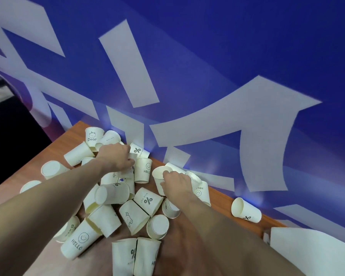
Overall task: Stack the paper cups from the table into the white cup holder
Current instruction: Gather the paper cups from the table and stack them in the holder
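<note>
Roughly two dozen paper cups [112, 193] lie heaped on the wooden table [72, 134]; exact count uncertain, several overlap. Two hands in view. Left hand [116, 156] curls down into the pile, fingers closed on a cup there [132, 157]. Right hand [175, 183] grips the rim of an upright cup [159, 176]. Cups cream-white, printed "HELLO", "%", "Bear". One cup [246, 210] lies apart at right.

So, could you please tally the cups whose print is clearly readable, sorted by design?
Percent-sign cups: 4
HELLO smiley cups: 4
Bear cups: 1
Total: 9 readable. The other cups show blank or blurred sides.
</note>
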`<action>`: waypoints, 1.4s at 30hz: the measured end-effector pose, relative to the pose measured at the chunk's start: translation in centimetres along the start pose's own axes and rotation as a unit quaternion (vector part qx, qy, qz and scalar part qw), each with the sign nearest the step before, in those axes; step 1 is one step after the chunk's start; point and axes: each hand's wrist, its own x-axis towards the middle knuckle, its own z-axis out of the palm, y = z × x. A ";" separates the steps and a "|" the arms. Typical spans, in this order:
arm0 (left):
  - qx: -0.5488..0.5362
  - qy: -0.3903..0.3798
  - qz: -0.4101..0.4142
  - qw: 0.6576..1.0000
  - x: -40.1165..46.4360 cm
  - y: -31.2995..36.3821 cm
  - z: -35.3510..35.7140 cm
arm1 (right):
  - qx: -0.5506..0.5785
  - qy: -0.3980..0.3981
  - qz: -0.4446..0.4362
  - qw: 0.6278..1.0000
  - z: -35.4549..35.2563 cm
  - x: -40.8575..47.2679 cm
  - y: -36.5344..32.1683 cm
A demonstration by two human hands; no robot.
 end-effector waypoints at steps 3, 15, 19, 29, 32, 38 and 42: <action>0.010 0.004 0.017 1.000 -1.4 0.7 -1.1 | -0.009 0.013 0.010 1.000 -1.3 -2.1 0.0; 0.086 0.038 0.142 0.985 -11.8 7.8 -6.8 | 0.030 0.089 0.082 0.992 -6.7 -14.1 0.7; 0.100 0.045 0.185 0.977 -14.5 12.2 -8.2 | 0.035 0.097 0.106 0.989 -7.6 -18.6 3.0; 0.144 0.042 0.292 0.945 -21.3 27.3 -9.4 | 0.064 0.111 0.176 0.976 -6.4 -30.8 11.3; 0.143 0.029 0.319 0.936 -23.7 32.3 -8.4 | 0.060 0.080 0.166 0.981 -5.5 -34.5 14.1; 0.154 0.018 0.341 0.927 -27.4 39.1 -7.2 | 0.084 0.069 0.142 0.984 -4.4 -40.4 18.6; 0.132 -0.005 0.356 0.925 -29.5 42.1 -6.3 | 0.096 0.059 0.139 0.984 -3.3 -43.9 21.2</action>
